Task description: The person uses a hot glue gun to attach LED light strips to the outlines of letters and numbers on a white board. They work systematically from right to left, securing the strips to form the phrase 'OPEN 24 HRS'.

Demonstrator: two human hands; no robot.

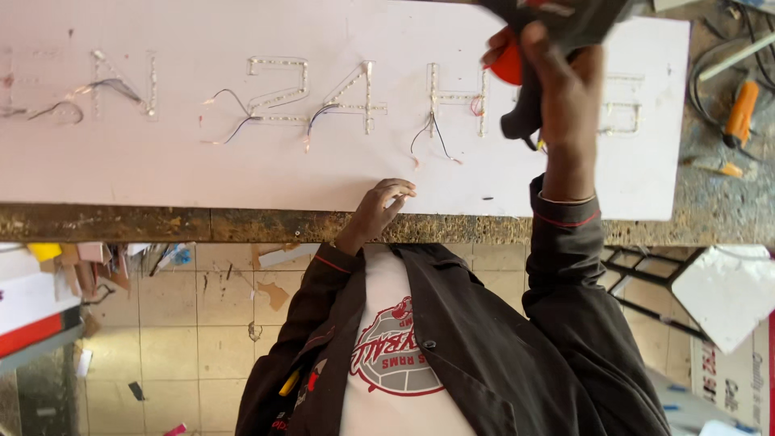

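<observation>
A long white board (202, 169) lies on the workbench with letter shapes outlined in small lights (278, 93) and thin wires (432, 133) trailing from them. My right hand (565, 89) is raised over the board's right part and grips a black pistol-shaped tool (557, 20) with a red part, seemingly a glue gun. My left hand (379, 206) rests its curled fingertips on the board's near edge and holds nothing. My dark jacket and white printed shirt fill the lower middle.
The rough bench edge (161, 224) runs below the board. An orange-handled tool (741, 113) and cables lie at the right end. Below are a tiled floor (178, 339) with scraps, a black metal frame (638, 278) and white sheets (726, 295).
</observation>
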